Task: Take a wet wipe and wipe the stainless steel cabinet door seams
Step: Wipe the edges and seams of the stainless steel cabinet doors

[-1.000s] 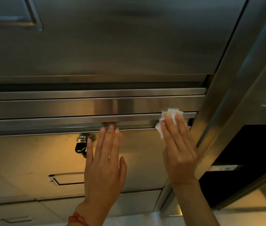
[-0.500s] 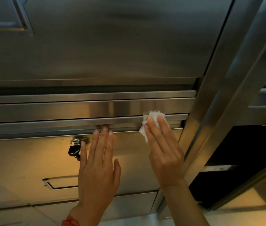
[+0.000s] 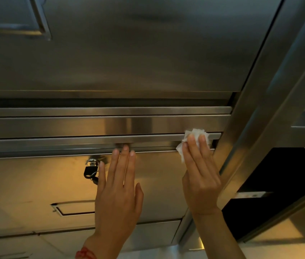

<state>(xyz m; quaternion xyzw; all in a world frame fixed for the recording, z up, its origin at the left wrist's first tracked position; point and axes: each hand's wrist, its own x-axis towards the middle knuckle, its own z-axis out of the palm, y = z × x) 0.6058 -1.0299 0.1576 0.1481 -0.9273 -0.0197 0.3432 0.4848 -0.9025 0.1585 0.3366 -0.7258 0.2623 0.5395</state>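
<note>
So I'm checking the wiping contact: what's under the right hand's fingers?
A crumpled white wipe is pressed by the right hand against the seam at its right end. The wipe's middle and the seam beneath are covered by the fingers.

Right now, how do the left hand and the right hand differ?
The right hand presses a white wipe against the cabinet seam; the left hand holds nothing. The right hand sits beside the steel post; the left hand lies beside the padlock. Both have straight fingers, flat on steel.
</note>
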